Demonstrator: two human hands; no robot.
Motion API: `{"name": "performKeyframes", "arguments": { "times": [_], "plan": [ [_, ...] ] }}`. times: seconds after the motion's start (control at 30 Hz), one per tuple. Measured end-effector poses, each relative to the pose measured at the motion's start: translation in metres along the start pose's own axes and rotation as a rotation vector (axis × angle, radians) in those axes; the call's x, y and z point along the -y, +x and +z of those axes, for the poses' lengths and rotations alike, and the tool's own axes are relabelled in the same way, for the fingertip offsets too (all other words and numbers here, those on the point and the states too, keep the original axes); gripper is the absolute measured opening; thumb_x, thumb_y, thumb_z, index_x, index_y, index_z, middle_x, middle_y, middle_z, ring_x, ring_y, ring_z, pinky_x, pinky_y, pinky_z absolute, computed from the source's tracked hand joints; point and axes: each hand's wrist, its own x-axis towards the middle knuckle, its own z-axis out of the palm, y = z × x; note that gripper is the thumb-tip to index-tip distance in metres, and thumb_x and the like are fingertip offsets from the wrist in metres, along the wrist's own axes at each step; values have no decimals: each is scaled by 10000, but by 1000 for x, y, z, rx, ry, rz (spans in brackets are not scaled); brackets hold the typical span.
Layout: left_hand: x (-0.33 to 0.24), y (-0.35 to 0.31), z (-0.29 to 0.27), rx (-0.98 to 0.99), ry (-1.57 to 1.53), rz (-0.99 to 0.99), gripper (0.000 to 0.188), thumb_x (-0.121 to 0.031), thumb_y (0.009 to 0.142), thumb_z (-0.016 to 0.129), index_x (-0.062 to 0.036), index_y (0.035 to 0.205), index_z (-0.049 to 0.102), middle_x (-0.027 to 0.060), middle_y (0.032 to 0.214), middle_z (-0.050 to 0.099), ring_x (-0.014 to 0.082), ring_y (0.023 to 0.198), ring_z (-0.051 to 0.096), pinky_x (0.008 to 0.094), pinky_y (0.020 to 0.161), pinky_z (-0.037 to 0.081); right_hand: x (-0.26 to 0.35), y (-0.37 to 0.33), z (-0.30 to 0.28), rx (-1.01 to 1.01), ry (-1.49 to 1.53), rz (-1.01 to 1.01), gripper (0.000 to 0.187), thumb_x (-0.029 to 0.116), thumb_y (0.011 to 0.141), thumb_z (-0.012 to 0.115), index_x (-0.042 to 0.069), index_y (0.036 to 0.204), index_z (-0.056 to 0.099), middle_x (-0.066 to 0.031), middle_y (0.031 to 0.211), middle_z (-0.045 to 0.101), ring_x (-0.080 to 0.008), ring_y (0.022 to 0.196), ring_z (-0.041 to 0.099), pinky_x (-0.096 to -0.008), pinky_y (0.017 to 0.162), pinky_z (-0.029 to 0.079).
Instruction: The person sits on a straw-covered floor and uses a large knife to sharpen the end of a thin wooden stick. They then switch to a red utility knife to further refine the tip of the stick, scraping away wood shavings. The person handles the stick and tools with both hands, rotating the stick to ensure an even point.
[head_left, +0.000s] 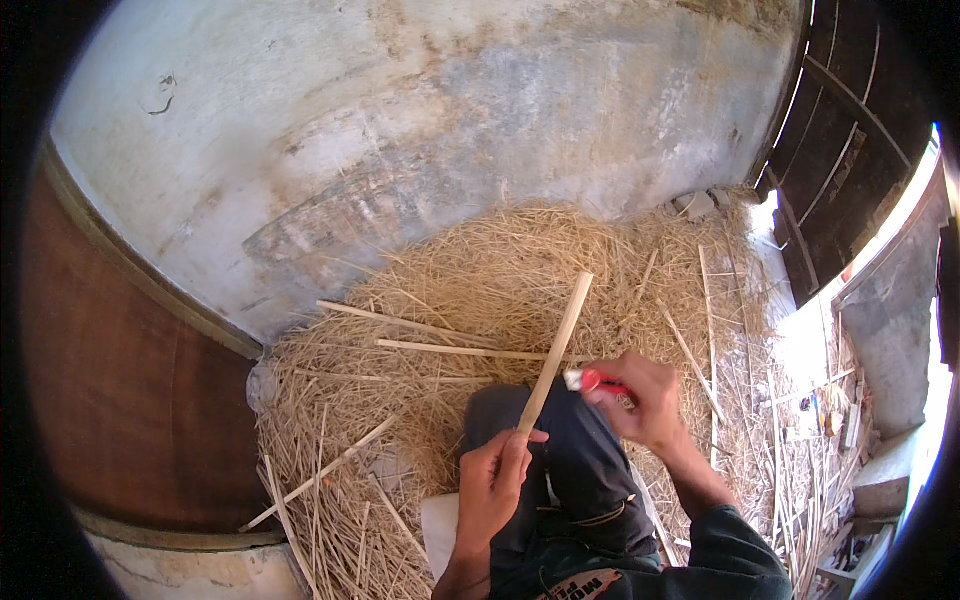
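My left hand point(493, 480) is closed round the lower end of a flat, pale bamboo strip point(560, 345). The strip slants up and away to the right, above my dark-trousered knee point(585, 460). On the right side of the strip, my right hand point(645, 402) grips a red utility knife point(605, 384). Its pale front end points left at the strip, a small gap apart. Motion blurs that tip, so I cannot make out the blade.
A broad heap of shavings point(480, 265) covers the floor against a stained wall point(450, 120). Several loose strips lie on it, one long strip point(450, 349) just beyond my knees. A brown panel point(140, 370) stands at left, dark wooden boards point(845, 140) at far right.
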Motion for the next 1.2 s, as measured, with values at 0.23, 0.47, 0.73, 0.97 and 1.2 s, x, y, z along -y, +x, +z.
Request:
{"name": "performKeyframes", "arguments": {
  "times": [0.23, 0.47, 0.73, 0.97, 1.2],
  "plan": [
    [1, 1, 14, -119, 229, 255, 219, -158, 1040, 636, 12, 1136, 735, -19, 665, 494, 58, 579, 398, 257, 514, 313, 15, -7, 17, 36, -76, -118, 285, 238, 804, 858, 137, 1055, 769, -4, 771, 666, -184, 607, 663, -320, 529, 537],
    [-7, -3, 16, -185, 436, 326, 239, -189, 1036, 642, 0, 1137, 747, 27, 683, 524, 83, 578, 425, 270, 523, 324, 16, -5, 18, 8, -71, -130, 298, 249, 792, 863, 131, 1048, 769, 0, 742, 648, -179, 582, 647, -326, 512, 527],
    [1, -9, 11, -189, 468, 356, 252, -183, 1040, 629, 1, 1164, 750, 97, 809, 697, 127, 648, 597, 290, 586, 439, 15, 1, 12, -28, -130, -133, 259, 239, 786, 866, 125, 1002, 779, -13, 738, 671, -195, 580, 659, -330, 507, 516],
    [-6, -36, 5, -107, 456, 160, 257, -171, 1051, 608, 17, 1144, 756, 111, 826, 726, 121, 710, 650, 295, 618, 481, -22, 37, -19, -369, -281, 34, 157, 174, 905, 778, 60, 1012, 784, -106, 755, 712, -159, 576, 647, -316, 522, 495],
    [21, -31, -14, -86, 179, 38, 238, -149, 1052, 603, 2, 1162, 750, -12, 680, 545, 37, 569, 435, 249, 494, 316, -35, 49, -51, -430, -189, 266, 203, 141, 921, 752, 2, 1068, 750, -139, 840, 741, -179, 663, 660, -292, 617, 487]
  ]
}}
